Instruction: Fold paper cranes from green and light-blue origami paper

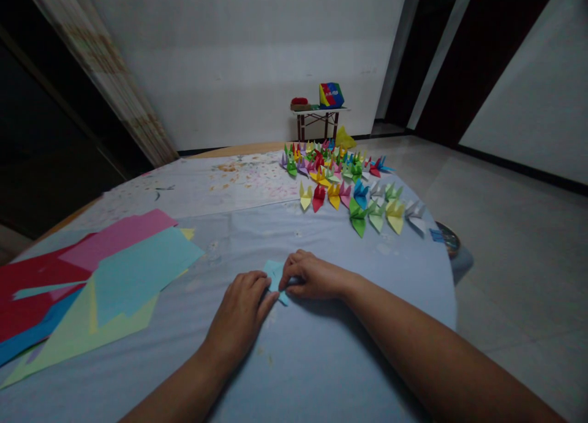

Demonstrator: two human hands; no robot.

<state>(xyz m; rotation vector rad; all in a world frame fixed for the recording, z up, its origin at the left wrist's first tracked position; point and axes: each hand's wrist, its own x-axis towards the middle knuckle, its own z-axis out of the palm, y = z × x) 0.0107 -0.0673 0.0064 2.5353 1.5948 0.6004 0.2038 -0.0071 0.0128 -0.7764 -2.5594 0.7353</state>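
Observation:
A small piece of light blue folding paper (274,275), partly folded, lies on the cloth between my two hands. At its left edge my left hand (241,306) grips it, fingers curled over the side and thumb at the lower corner. From the right, my right hand (312,276) pinches the paper between thumb and fingers. The fingertips of both hands cover parts of the paper, so its full outline is hidden. Several finished origami cranes (358,217) in many colours stand in rows beyond my right hand.
Loose coloured sheets overlap on the left, with a light blue sheet (142,264) on top and a red sheet (37,279) beneath. A pale tablecloth (331,362) covers the round table. By the far wall, a small stand (320,112) holds a colourful box (331,95).

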